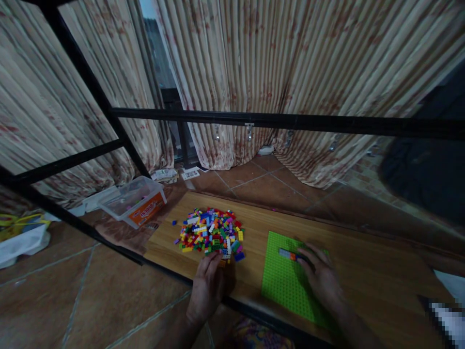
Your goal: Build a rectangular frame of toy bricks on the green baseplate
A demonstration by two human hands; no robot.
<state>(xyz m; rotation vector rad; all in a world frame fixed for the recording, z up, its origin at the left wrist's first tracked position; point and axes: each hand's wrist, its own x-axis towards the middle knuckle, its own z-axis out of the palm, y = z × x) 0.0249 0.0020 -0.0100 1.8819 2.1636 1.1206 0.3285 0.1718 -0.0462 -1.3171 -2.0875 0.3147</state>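
A heap of small multicoloured toy bricks (207, 230) lies on the wooden board's left part. At the heap's near edge is my left hand (208, 286), its fingers drawn together beside an orange brick (222, 263). What those fingertips hold, if anything, is hidden. On the right, a green studded baseplate (279, 281) lies flat. Over it my right hand (323, 278) is closed at the right end of a short row of joined bricks (288, 254), grey, orange and dark blue. Whether that row is pressed onto the studs cannot be made out.
The wooden board (250, 271) has a black metal frame (254, 118) rising behind it. A clear plastic box (134, 198) with an orange label stands on the tiled floor at left. Striped curtains (247, 63) hang behind. A white tray (25, 245) sits far left.
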